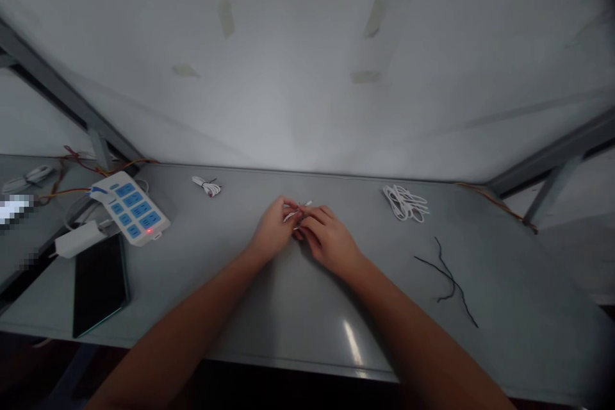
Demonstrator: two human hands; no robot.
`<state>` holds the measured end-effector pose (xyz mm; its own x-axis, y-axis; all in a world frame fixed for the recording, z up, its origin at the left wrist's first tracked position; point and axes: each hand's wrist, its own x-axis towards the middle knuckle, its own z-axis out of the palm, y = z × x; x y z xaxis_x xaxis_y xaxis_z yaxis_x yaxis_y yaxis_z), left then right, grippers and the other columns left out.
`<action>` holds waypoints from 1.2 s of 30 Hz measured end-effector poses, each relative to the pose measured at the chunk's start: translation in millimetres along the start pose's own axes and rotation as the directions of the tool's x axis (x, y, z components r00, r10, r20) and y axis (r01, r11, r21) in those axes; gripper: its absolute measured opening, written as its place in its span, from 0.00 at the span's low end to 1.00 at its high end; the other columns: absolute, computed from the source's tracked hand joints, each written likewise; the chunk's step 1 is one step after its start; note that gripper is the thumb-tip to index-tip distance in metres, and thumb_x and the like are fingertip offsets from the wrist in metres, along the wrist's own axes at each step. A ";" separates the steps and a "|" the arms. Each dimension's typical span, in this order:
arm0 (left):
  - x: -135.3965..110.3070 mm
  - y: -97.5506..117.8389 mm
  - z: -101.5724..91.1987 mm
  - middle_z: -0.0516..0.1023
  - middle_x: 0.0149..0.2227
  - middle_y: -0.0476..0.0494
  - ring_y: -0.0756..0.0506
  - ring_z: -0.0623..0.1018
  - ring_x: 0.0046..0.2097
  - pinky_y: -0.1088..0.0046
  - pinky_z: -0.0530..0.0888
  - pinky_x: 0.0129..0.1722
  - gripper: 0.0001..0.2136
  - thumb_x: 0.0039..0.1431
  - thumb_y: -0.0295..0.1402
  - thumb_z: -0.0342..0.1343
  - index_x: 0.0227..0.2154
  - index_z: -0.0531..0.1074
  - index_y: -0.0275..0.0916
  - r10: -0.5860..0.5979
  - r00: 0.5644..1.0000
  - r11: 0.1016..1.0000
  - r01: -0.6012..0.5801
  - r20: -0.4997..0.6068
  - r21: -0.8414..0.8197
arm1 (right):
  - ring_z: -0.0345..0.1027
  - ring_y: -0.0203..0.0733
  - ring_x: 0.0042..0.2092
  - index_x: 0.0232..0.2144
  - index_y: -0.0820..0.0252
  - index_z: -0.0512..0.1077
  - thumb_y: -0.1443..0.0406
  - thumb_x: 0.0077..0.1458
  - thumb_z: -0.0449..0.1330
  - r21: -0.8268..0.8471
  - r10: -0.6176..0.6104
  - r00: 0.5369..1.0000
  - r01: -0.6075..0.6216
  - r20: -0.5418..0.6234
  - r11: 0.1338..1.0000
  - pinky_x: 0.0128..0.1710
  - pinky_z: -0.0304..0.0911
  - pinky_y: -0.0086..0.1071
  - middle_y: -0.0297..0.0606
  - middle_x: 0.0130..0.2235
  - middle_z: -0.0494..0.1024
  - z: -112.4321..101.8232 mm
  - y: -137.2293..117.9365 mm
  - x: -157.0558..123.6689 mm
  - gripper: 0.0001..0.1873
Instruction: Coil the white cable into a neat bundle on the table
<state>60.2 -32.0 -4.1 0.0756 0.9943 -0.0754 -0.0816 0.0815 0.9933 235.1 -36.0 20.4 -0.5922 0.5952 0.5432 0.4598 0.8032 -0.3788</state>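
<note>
left hand (271, 230) and right hand (327, 237) pinch thin white cable (298, 210) (coiled) | smooth grey table (288, 307)

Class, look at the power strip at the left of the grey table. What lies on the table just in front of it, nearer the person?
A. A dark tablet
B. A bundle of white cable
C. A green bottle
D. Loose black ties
A: the dark tablet lies flat on the table just nearer the person than the power strip.
</note>
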 end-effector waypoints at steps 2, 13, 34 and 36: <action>-0.2 -1.0 0.2 0.81 0.35 0.46 0.49 0.79 0.26 0.71 0.75 0.26 0.16 0.60 0.45 0.64 0.38 0.65 0.41 0.018 1.000 0.998 -0.018 -0.008 0.057 | 0.71 0.50 0.52 0.38 0.58 0.76 0.73 0.66 0.54 -0.004 0.011 1.000 -0.011 0.006 1.000 0.54 0.70 0.48 0.50 0.55 0.80 1.0 0.8 -0.4 0.11; 2.3 3.8 -2.6 0.82 0.37 0.45 0.45 0.82 0.36 0.69 0.78 0.37 0.07 0.62 0.35 0.61 0.37 0.70 0.40 0.070 0.993 0.967 -0.044 -0.094 0.251 | 0.75 0.47 0.48 0.39 0.55 0.76 0.73 0.66 0.55 0.059 0.075 0.997 -0.073 -0.022 0.996 0.50 0.71 0.42 0.44 0.50 0.83 2.9 8.8 -3.8 0.12; -13.0 12.7 5.8 0.81 0.43 0.41 0.42 0.80 0.47 0.64 0.75 0.49 0.07 0.69 0.32 0.54 0.43 0.77 0.40 0.372 0.926 0.669 -0.314 0.063 0.674 | 0.75 0.45 0.43 0.39 0.56 0.75 0.75 0.63 0.55 0.007 0.108 0.989 -0.108 -0.102 0.994 0.42 0.71 0.35 0.44 0.45 0.79 -0.9 11.5 -6.6 0.12; -15.2 14.2 7.4 0.80 0.43 0.41 0.42 0.79 0.47 0.63 0.75 0.49 0.08 0.70 0.32 0.52 0.43 0.76 0.40 0.397 0.912 0.627 -0.353 0.104 0.694 | 0.75 0.44 0.41 0.39 0.56 0.75 0.74 0.63 0.55 0.009 0.134 0.986 -0.134 -0.101 0.991 0.40 0.70 0.34 0.43 0.43 0.79 -1.6 12.3 -7.1 0.11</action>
<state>65.3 -46.4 11.8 0.1403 0.9317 0.3350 0.6119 -0.3476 0.7104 246.1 -30.3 13.0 -0.4550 0.6921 0.5603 0.5293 0.7162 -0.4549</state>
